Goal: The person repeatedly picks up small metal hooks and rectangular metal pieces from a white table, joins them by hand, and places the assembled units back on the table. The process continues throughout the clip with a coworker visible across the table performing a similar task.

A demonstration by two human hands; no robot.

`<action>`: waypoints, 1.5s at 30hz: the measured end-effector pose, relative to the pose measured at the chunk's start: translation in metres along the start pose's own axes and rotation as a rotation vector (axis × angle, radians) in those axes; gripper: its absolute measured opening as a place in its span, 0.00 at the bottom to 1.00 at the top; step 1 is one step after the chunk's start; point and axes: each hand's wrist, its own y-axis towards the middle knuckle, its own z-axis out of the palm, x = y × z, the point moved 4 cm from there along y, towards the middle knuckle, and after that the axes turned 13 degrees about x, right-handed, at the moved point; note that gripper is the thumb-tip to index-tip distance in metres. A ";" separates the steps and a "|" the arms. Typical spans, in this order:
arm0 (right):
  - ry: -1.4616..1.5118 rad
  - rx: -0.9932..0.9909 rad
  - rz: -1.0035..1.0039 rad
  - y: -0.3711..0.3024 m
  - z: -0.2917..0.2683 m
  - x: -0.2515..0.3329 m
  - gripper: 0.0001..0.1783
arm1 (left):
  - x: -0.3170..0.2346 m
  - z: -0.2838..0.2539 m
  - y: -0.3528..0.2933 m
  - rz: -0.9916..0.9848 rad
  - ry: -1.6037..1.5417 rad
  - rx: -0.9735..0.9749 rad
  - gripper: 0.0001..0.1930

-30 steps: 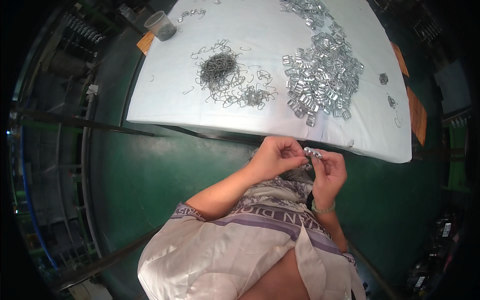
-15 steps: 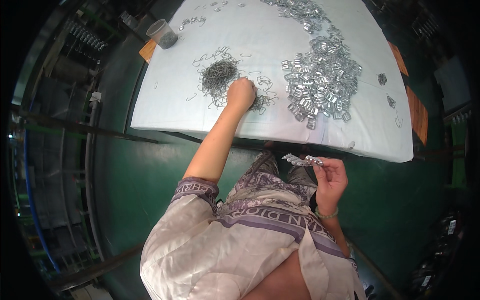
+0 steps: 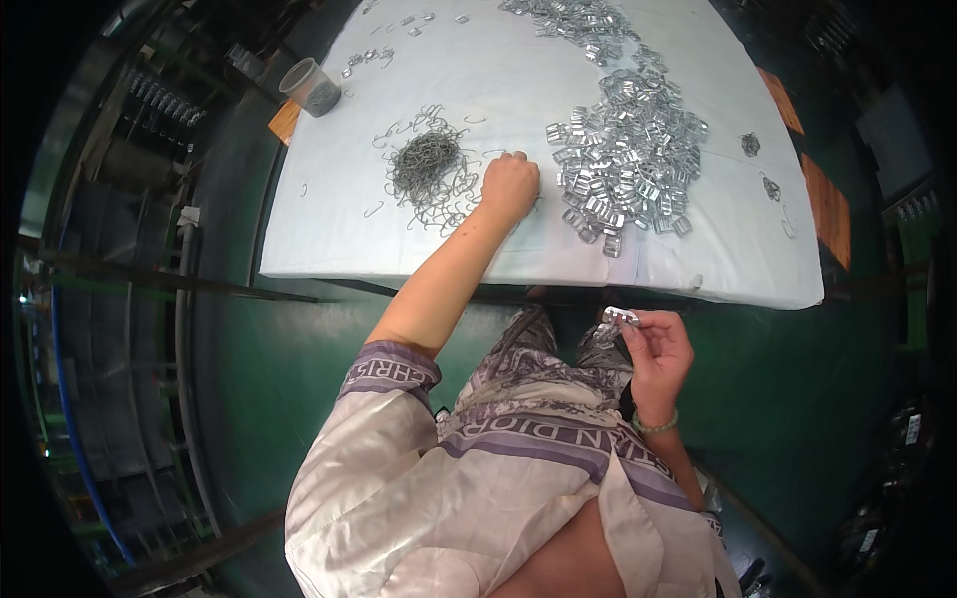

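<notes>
My left hand (image 3: pixel 511 186) rests on the table with its fingers curled closed, at the right side of a heap of thin wire hooks (image 3: pixel 427 167). The back of the hand hides whatever its fingers hold. Off the table's front edge, my right hand (image 3: pixel 660 357) pinches small shiny metal buckles (image 3: pixel 620 317) between thumb and fingers. Some of these pieces dangle below the fingertips, partly blurred. To the right of my left hand lies a large pile of similar silver buckles (image 3: pixel 638 164).
A clear plastic cup (image 3: pixel 311 88) with small grey pieces stands at the table's left edge. Loose hooks and buckles lie at the far left. Small hook clumps (image 3: pixel 750 145) sit near the right edge of the white-covered table (image 3: pixel 728 269). Shelving lines the left.
My left hand has slid right, away from the hook heap toward the buckle pile. In my right hand, the buckles that stretched out leftward now hang downward. The view has shifted slightly.
</notes>
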 end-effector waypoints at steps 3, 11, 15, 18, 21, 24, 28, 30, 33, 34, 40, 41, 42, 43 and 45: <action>-0.006 0.003 0.001 -0.001 -0.002 0.002 0.07 | -0.012 -0.013 0.010 -0.057 0.017 0.190 0.05; 0.016 -0.010 -0.004 -0.002 -0.007 -0.004 0.06 | 0.032 0.003 0.010 -0.204 -0.514 0.100 0.09; 0.015 -0.013 0.044 -0.001 -0.009 -0.013 0.06 | 0.026 -0.014 -0.021 -0.127 -1.156 0.205 0.07; 0.068 -0.039 0.036 0.004 -0.006 -0.015 0.05 | -0.016 -0.054 -0.059 0.130 -1.591 0.258 0.03; 0.069 -0.035 0.055 0.005 -0.003 -0.019 0.05 | -0.060 -0.090 -0.108 0.245 -1.753 0.330 0.04; 0.050 -0.040 0.054 0.006 -0.002 -0.016 0.05 | -0.083 -0.093 -0.126 0.316 -1.670 0.352 0.04; 0.021 -0.051 0.058 0.003 -0.001 -0.013 0.05 | -0.092 -0.101 -0.128 0.328 -1.471 0.191 0.03; 0.017 -0.055 0.057 0.002 0.000 -0.012 0.05 | -0.094 -0.102 -0.128 0.317 -1.427 0.129 0.03; 0.002 -0.065 0.064 0.000 -0.001 -0.015 0.07 | -0.097 -0.099 -0.129 0.313 -1.368 0.054 0.03; -0.001 -0.067 0.052 0.000 -0.001 -0.014 0.06 | -0.098 -0.099 -0.130 0.307 -1.359 0.043 0.03; -0.026 -0.074 0.012 -0.001 -0.002 -0.015 0.05 | -0.103 -0.102 -0.132 0.316 -1.254 -0.034 0.04; -0.019 -0.076 0.013 -0.001 -0.002 -0.016 0.06 | -0.104 -0.101 -0.132 0.314 -1.283 -0.054 0.05; -0.013 -0.078 0.014 -0.001 -0.003 -0.016 0.06 | -0.104 -0.100 -0.132 0.339 -1.294 -0.079 0.05; -0.009 -0.072 0.022 -0.001 -0.003 -0.015 0.06 | -0.105 -0.099 -0.132 0.364 -1.305 -0.104 0.05; 0.001 -0.059 0.037 0.000 -0.004 -0.013 0.06 | -0.106 -0.098 -0.132 0.389 -1.317 -0.142 0.05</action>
